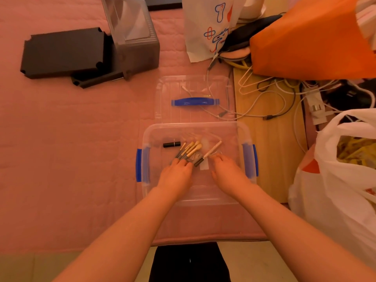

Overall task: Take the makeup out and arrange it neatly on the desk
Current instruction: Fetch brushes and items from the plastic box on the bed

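While both your hands reach into the clear bin (195,200) at the centre of the frame, the makeup lies on its floor just above your fingers. Your left hand (176,174) has its fingers curled down over the handle ends of the brushes (190,149); whether it grips them, you cannot tell from here. Your right hand (227,174) lies with its fingers loosely bent, their tips just beside the dark end of the white pencil (212,150), holding nothing that shows. A black lipstick tube (172,144) lies to the left of the brushes, apart from both hands. The bin's lid (195,101), with its blue handle, lies flat just above the bin on the pink quilted cover (71,149). Black trays (63,51) sit at the upper left, and an orange bag (309,41) at the upper right.
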The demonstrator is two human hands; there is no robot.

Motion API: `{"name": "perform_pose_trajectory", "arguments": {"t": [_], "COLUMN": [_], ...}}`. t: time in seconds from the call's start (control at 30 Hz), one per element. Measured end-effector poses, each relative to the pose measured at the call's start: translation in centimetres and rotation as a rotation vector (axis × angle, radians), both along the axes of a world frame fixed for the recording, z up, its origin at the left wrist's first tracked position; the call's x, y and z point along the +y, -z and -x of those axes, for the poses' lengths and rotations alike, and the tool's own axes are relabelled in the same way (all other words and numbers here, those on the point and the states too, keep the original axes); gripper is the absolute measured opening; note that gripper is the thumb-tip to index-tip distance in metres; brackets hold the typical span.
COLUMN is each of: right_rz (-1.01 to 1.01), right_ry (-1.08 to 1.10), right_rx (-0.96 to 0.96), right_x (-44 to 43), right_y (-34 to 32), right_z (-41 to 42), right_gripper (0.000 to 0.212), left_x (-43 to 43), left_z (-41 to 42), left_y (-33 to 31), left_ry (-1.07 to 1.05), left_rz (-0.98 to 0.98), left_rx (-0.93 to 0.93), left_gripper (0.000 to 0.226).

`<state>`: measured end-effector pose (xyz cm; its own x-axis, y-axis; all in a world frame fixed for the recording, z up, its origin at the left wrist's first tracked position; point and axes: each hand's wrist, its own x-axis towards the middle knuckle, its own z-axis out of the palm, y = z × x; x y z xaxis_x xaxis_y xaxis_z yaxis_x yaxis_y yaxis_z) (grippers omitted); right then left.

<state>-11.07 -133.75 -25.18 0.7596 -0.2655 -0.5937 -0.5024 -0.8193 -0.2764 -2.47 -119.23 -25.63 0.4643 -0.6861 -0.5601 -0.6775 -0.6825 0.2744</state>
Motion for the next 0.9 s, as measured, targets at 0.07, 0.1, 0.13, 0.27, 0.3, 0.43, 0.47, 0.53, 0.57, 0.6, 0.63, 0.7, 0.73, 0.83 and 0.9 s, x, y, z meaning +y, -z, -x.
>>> {"name": "perform_pose_trajectory", "arguments": {"t": [0.07,0.1,0.13,0.27,0.3,0.43,0.47,0.53,0.57,0.6,0.63,0.7,0.73,0.83,0.9], "right_rz": [0.023,0.036,0.046,0.102,0.126,0.218,0.235,0.275,0.285,0.294,0.293,0.290,0.287,0.345,0.386], "right_ry": [-0.033,-0.055,-0.078,-0.156,-0.169,-0.206,-0.217,-0.222,-0.219,-0.220,-0.228,-0.257,-0.269,-0.332,-0.369], "right_rx": [0.026,0.026,0.015,-0.002,0.003,0.022,0.014,0.008,-0.009,-0.025,-0.022,0.015,0.039,0.049,-0.004], "right_x": [-0.1,-0.1,-0.1,-0.5,-0.6,-0.9,-0.7,-0.4,-0.4,-0.2,-0.1,-0.2,-0.2,-0.5,-0.7], "right_y": [0.2,0.3,0.4,1.5,1.7,2.7,2.9,3.4,3.7,3.9,4.0,3.8,3.7,3.8,3.9], "right_z": [-0.6,-0.9,-1.3,-2.4,-2.7,-3.0,-3.0,-3.1,-3.0,-2.9,-2.8,-2.9,-2.9,-3.2,-3.3], "right_gripper": [0.044,0.044,0.046,0.049,0.046,0.034,0.032,0.025,0.022,0.018,0.016,0.018,0.020,0.020,0.019], "left_x": [-0.4,-0.5,-0.7,-1.4,-1.5,-2.2,-2.3,-2.6,-2.7,-2.7,-2.7,-2.6,-2.4,-1.9,-1.5], "left_z": [0.1,0.0,0.0,-0.4,-0.5,-0.2,-0.2,-0.1,0.0,0.0,-0.1,-0.2,-0.3,-0.9,-1.4], "left_y": [0.6,0.8,1.1,1.8,2.0,2.7,2.8,3.1,3.1,3.1,3.0,2.7,2.5,1.4,0.4], "left_ry": [-0.013,-0.033,-0.056,-0.091,-0.078,-0.025,-0.018,-0.006,-0.001,0.006,0.014,0.006,-0.021,-0.176,-0.267], "left_rz": [-0.033,-0.041,-0.051,-0.123,-0.135,-0.159,-0.168,-0.183,-0.187,-0.186,-0.184,-0.161,-0.136,-0.006,0.080], "left_rx": [0.003,0.000,0.001,0.034,0.028,-0.031,-0.043,-0.053,-0.049,-0.043,-0.033,-0.006,0.012,0.070,0.111], "left_gripper": [0.033,0.033,0.032,0.028,0.029,0.031,0.030,0.027,0.027,0.027,0.026,0.023,0.020,0.017,0.023]}}
